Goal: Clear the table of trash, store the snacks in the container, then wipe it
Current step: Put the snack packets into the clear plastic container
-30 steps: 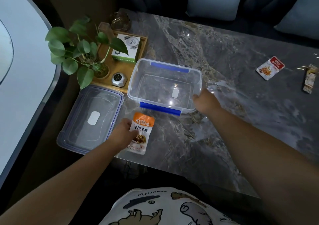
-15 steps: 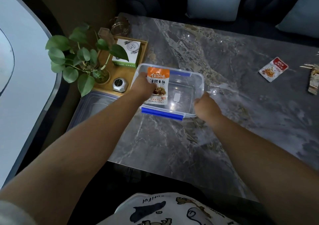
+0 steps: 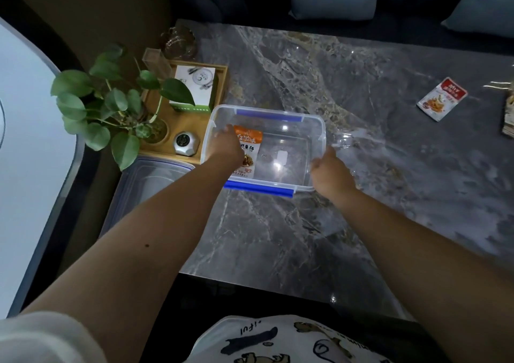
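Note:
A clear plastic container (image 3: 317, 129) with blue clips stands on the grey marble table (image 3: 361, 168). My left hand (image 3: 225, 147) is inside it at the left end, shut on an orange and white snack packet (image 3: 249, 151) that lies low in the box. My right hand (image 3: 331, 172) grips the container's near right corner. A red and white snack packet (image 3: 442, 98) lies on the table at the far right. Another packet (image 3: 508, 112) is cut off by the right frame edge.
The container's clear lid (image 3: 144, 184) lies left of the table, partly under my left arm. A wooden tray (image 3: 219, 84) holds a potted plant (image 3: 111, 104), a white and green box (image 3: 194, 87) and a small silver object (image 3: 186, 143). A glass dish (image 3: 178, 41) stands behind it.
My left hand lifted the orange packet from the table's near left edge, carried it over the container and lowered it inside. My right hand stayed on the container's corner.

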### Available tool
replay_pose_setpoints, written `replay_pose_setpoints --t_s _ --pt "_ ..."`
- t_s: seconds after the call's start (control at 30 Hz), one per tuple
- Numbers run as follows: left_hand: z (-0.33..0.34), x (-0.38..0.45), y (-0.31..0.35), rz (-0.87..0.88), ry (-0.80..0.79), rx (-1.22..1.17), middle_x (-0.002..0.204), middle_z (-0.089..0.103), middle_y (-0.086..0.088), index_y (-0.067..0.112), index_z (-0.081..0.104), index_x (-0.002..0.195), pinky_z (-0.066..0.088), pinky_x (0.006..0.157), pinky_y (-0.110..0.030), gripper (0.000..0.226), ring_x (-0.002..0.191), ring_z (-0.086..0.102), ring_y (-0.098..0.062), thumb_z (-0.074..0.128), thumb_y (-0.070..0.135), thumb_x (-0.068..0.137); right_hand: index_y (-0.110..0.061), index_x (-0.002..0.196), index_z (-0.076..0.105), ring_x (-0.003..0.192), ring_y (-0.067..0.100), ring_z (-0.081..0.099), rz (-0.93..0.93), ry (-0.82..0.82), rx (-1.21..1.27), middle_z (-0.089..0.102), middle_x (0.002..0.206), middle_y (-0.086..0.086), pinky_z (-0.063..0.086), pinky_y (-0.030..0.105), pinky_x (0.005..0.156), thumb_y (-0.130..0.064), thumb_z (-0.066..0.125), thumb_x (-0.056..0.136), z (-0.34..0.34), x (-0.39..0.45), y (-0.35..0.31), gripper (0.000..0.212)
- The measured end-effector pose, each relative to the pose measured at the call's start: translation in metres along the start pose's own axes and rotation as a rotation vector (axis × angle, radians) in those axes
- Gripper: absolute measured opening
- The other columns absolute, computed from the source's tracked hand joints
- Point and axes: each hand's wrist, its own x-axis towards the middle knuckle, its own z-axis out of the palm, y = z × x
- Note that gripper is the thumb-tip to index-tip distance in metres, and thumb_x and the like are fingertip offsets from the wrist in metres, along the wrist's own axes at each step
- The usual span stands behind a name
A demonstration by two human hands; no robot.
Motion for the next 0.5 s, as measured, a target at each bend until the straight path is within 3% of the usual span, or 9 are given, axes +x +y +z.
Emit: replay_pose_setpoints --t_s 0.1,0.23,0.37,0.5 --pt "0.002 -0.006 0.002 0.15 -0.005 0.186 0.143 0.036 -0.015 0.011 0.041 0.135 0.042 0.102 -0.046 0.058 0.129 0.042 -0.036 0.067 0.022 0.084 -0.003 0.141 0.022 0.098 0.039 0.061 0.001 0.001 0.006 0.062 0.112 0.023 0.05 0.046 0.083 -0.028 0.033 0.096 0.002 0.0 -0.002 0.053" --pt "0.003 -0.006 0.005 0.403 -0.093 0.414 0.143 0.042 -0.01 0.015 0.045 0.135 0.041 0.102 -0.049 0.064 0.131 0.039 -0.033 0.069 0.035 0.08 -0.001 0.136 0.03 0.096 0.038 0.061 -0.025 -0.005 0.05 0.063 0.109 0.024 0.05 0.046 0.082 -0.024 0.035 0.096 0.002 0.0 -0.003 0.047" --pt "-0.004 -0.007 0.006 0.434 -0.171 0.57 0.142 0.046 -0.008 0.013 0.042 0.136 0.047 0.09 -0.045 0.065 0.123 0.051 -0.03 0.069 0.036 0.082 0.0 0.136 0.032 0.097 0.037 0.06 -0.047 0.007 0.016 0.062 0.11 0.023 0.043 0.037 0.074 -0.025 0.032 0.098 0.002 -0.002 -0.004 0.045" --pt "-0.01 -0.008 0.003 0.409 -0.167 0.619 0.144 0.045 -0.008 0.012 0.039 0.14 0.048 0.087 -0.043 0.069 0.122 0.053 -0.03 0.069 0.035 0.083 -0.001 0.137 0.032 0.095 0.035 0.06 -0.052 0.033 -0.007 0.063 0.109 0.02 0.039 0.035 0.071 -0.026 0.03 0.099 0.003 -0.005 -0.003 0.046"
